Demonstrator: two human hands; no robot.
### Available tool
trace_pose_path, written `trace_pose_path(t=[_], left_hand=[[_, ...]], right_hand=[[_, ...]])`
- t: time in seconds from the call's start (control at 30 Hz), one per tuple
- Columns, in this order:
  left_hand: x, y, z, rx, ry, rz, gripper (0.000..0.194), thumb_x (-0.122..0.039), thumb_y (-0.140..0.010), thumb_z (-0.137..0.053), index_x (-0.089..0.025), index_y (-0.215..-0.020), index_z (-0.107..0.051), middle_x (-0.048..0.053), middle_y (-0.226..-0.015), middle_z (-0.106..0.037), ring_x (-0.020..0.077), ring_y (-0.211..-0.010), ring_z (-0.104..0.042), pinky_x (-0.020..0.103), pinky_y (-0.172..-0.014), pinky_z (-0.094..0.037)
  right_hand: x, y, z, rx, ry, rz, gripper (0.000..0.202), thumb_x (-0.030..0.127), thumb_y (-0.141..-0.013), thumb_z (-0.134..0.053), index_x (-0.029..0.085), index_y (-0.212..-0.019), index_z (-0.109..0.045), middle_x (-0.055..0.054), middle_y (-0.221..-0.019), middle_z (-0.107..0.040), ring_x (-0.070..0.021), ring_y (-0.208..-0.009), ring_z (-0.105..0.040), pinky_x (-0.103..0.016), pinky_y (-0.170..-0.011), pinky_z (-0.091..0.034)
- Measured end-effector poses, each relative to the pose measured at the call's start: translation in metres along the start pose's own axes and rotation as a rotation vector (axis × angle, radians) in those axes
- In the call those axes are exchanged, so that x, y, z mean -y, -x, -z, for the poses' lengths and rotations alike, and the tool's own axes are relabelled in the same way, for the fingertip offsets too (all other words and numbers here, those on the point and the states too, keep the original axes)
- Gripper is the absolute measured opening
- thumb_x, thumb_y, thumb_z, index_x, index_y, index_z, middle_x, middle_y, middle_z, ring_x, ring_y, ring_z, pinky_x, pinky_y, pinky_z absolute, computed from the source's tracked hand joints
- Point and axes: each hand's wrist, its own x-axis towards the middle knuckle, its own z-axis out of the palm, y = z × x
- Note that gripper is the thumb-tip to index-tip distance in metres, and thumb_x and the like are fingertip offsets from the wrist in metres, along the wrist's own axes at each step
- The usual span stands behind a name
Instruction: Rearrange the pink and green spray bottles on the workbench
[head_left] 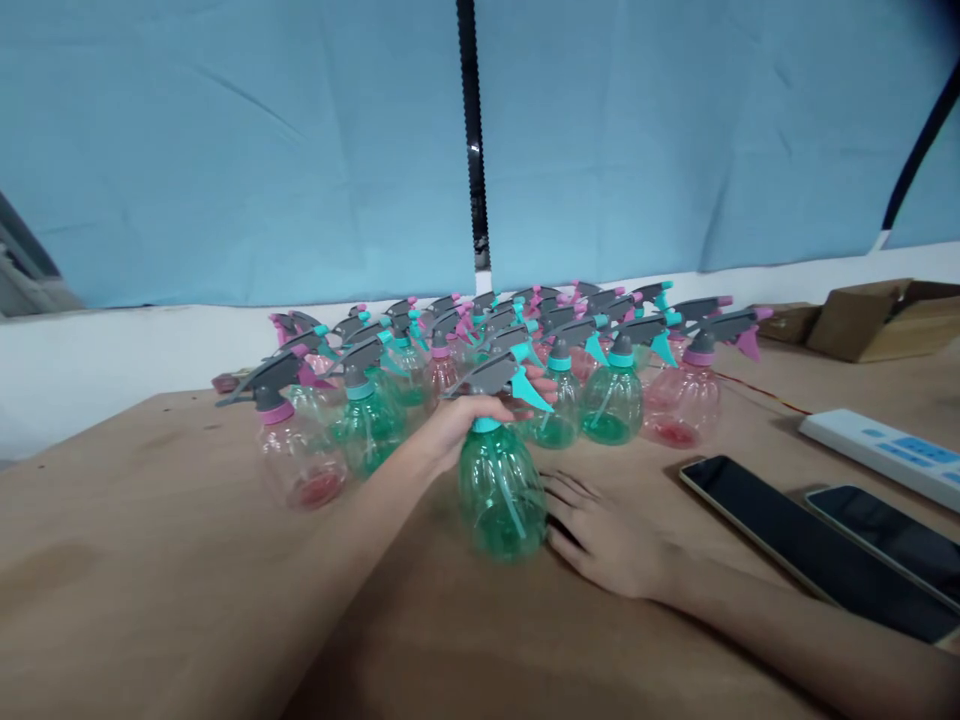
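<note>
A green spray bottle [501,500] with a grey head and turquoise trigger stands upright in front of me. My left hand [476,412] is closed around its neck, just under the head, with fingertips showing behind the trigger. My right hand [600,530] lies palm down on the table at the bottle's right side, fingers stretched out towards its base. I cannot tell whether those fingers touch the bottle. Close behind are a green bottle [613,405] and, further left, a pink-collared clear bottle [300,465] with a red bottom.
Several more pink and green spray bottles [409,365] crowd the back of the wooden table [112,560]. On the right lie two dark-screened phones [795,530] [892,540] and a white power strip [885,450]. Cardboard boxes [862,320] stand at the back right.
</note>
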Motion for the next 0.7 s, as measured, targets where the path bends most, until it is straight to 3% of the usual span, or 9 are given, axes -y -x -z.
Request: trace_pose_path(t=[0.17, 0.33, 0.7], left_hand=[[0.000, -0.002, -0.001, -0.130, -0.025, 0.028, 0.037, -0.006, -0.055, -0.050, -0.012, -0.087, -0.068, 0.008, -0.091, -0.068, 0.0276, -0.096, -0.059, 0.042, -0.087, -0.044], [0.002, 0.001, -0.007, -0.257, -0.057, 0.039, 0.027, -0.009, -0.053, -0.052, -0.012, -0.074, -0.068, 0.007, -0.070, -0.066, 0.0247, -0.073, -0.062, 0.042, -0.076, -0.047], [0.002, 0.000, -0.002, -0.006, -0.056, 0.125, 0.042, -0.014, -0.060, -0.050, -0.015, -0.099, -0.067, 0.010, -0.094, -0.068, 0.0294, -0.093, -0.061, 0.045, -0.081, -0.046]], right_hand=[[-0.002, 0.000, -0.002, -0.012, -0.004, 0.007, 0.041, 0.020, -0.086, -0.040, 0.016, -0.127, -0.047, -0.011, -0.131, -0.048, -0.0223, -0.126, -0.035, -0.043, -0.105, -0.027], [-0.001, 0.000, 0.000, 0.014, 0.023, -0.007, 0.041, 0.020, -0.085, -0.040, 0.012, -0.125, -0.048, -0.013, -0.131, -0.047, -0.0233, -0.125, -0.036, -0.042, -0.106, -0.026], [-0.002, 0.000, 0.000, 0.014, 0.040, 0.013, 0.040, 0.021, -0.086, -0.039, 0.011, -0.124, -0.048, -0.014, -0.132, -0.046, -0.0239, -0.125, -0.036, -0.042, -0.105, -0.028]])
